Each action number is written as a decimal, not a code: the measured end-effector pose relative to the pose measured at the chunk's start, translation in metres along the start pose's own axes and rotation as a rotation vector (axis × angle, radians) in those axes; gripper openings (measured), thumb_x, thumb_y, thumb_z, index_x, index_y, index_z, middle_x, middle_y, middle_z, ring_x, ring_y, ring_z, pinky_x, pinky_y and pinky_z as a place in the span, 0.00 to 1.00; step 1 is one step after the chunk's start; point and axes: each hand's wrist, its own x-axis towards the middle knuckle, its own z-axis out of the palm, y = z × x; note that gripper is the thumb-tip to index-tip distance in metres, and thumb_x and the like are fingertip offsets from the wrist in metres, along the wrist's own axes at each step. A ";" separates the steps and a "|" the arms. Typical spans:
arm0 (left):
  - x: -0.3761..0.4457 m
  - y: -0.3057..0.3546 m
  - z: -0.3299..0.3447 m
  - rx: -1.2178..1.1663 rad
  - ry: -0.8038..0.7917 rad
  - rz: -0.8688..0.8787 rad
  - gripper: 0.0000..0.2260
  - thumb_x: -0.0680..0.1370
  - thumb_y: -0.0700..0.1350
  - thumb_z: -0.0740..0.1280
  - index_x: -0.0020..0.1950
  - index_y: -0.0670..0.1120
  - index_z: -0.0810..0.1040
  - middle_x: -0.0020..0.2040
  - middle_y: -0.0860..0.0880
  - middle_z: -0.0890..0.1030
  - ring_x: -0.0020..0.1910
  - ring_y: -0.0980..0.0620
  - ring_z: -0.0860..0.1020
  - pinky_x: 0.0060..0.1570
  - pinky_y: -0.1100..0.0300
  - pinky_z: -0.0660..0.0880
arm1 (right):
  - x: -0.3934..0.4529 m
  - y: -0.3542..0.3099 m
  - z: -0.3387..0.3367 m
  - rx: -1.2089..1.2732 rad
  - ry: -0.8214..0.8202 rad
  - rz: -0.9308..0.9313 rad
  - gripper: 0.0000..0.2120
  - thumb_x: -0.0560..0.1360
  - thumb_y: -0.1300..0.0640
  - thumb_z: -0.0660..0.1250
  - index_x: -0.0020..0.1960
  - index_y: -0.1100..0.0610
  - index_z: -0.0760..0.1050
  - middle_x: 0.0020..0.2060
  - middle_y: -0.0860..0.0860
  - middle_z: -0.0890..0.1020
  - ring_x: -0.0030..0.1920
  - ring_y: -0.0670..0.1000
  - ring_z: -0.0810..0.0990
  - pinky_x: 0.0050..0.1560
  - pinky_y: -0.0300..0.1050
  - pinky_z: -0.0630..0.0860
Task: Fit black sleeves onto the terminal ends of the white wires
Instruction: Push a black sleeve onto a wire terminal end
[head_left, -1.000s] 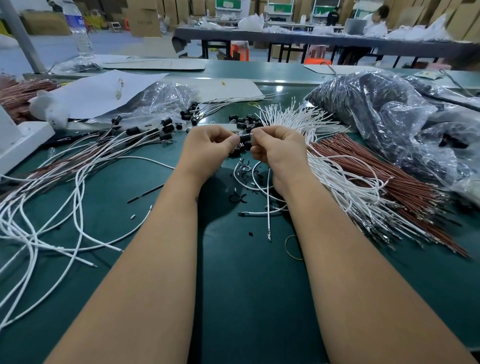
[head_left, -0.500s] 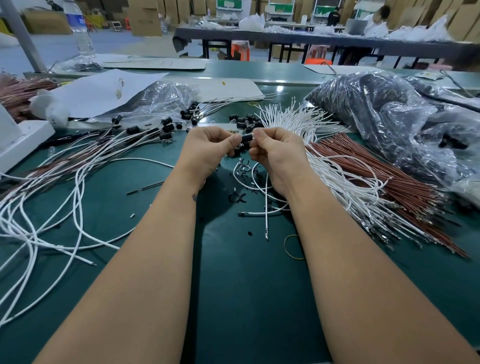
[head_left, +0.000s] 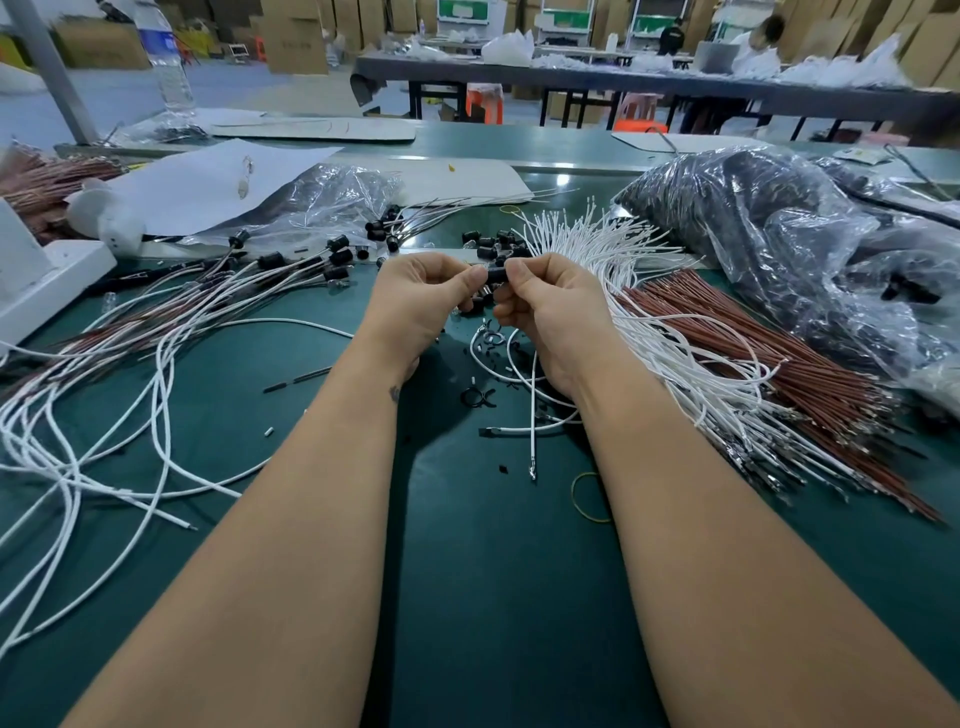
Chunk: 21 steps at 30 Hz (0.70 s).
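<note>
Both hands meet above the green mat, at the middle of the view. My left hand and my right hand pinch one black sleeve between their fingertips. A white wire hangs down from my right hand, its metal terminal end near the mat. Loose black sleeves lie just beyond my hands. A fan of bare white wires spreads to the right. On the left lie white wires with sleeves fitted.
Brown wires lie beside the white fan. Dark plastic bags fill the back right, a clear bag and white paper the back left. A white block sits at the left edge; a rubber band on the mat.
The hands stay together on the black sleeve with only slight finger shifts. The hanging white wire has swung a little.
</note>
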 end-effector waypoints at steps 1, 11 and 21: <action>0.001 0.000 0.002 0.012 0.018 0.017 0.06 0.75 0.40 0.71 0.38 0.42 0.80 0.26 0.51 0.76 0.22 0.62 0.70 0.28 0.73 0.67 | 0.001 0.001 0.001 -0.018 0.026 -0.021 0.07 0.79 0.63 0.64 0.42 0.59 0.74 0.33 0.54 0.79 0.31 0.50 0.77 0.34 0.41 0.76; 0.000 0.007 0.014 0.318 -0.038 0.117 0.09 0.80 0.40 0.63 0.46 0.42 0.82 0.33 0.49 0.79 0.31 0.55 0.73 0.36 0.63 0.71 | 0.004 0.002 0.007 -0.207 0.240 -0.184 0.07 0.79 0.61 0.63 0.44 0.52 0.69 0.44 0.57 0.80 0.39 0.53 0.81 0.44 0.48 0.80; -0.010 0.045 -0.028 0.870 -0.372 -0.203 0.15 0.83 0.47 0.57 0.44 0.46 0.80 0.33 0.50 0.78 0.29 0.56 0.71 0.31 0.61 0.65 | -0.001 -0.006 0.002 -0.300 0.581 -0.433 0.01 0.81 0.59 0.59 0.52 0.55 0.67 0.41 0.44 0.74 0.41 0.48 0.78 0.43 0.45 0.79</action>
